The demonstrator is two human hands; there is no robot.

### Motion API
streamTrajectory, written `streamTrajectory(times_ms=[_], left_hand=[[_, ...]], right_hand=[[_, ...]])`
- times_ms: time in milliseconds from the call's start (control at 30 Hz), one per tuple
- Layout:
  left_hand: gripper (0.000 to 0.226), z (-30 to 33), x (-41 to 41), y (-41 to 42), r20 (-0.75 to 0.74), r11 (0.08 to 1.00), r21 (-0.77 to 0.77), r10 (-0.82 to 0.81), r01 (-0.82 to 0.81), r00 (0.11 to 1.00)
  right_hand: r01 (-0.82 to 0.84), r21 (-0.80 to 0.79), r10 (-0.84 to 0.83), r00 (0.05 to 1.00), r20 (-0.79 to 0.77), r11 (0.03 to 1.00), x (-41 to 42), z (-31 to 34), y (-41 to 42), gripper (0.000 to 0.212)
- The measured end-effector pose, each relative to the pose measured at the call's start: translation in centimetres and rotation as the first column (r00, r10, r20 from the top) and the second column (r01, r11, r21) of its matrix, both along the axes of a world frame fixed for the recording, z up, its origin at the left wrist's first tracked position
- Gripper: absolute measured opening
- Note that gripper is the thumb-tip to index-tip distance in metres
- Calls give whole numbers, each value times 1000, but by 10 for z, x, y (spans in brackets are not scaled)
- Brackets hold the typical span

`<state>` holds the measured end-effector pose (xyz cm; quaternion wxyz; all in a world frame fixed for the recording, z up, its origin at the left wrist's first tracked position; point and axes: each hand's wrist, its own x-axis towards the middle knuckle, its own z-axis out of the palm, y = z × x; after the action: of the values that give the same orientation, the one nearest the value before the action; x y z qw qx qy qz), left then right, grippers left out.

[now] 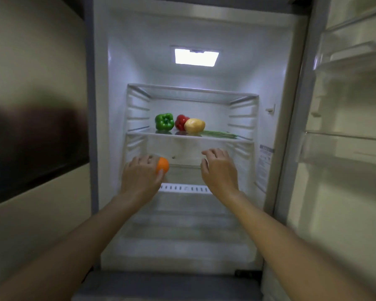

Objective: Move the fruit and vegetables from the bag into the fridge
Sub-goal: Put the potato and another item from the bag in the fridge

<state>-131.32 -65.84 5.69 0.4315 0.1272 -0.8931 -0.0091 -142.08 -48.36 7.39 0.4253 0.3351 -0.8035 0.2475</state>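
The left hand is curled round an orange, thumb under it, holding it just inside the fridge below the glass shelf. The right hand is empty, fingers loosely bent, near the shelf's front edge. On the shelf stand a green pepper, a red pepper touching a potato, and green stalks lying left to right. The orange is round, so it has no long axis; I cannot tell where its stem points. Set down loosely, it would probably roll forward and drop out.
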Motion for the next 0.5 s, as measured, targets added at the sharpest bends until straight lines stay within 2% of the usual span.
streamTrajectory(times_ms=[67,367,500], left_hand=[[32,-14,15,2,17,1000,-4,3,-3,1000],[40,-66,44,7,145,997,29,-68,65,987],[38,-87,69,9,128,985,100,-155,143,980]], right_hand=[[2,32,-2,1000,5,999,14,-16,4,27],[59,108,-67,996,66,992,63,-75,20,25],[120,130,-137,982,132,984,96,-96,28,25]])
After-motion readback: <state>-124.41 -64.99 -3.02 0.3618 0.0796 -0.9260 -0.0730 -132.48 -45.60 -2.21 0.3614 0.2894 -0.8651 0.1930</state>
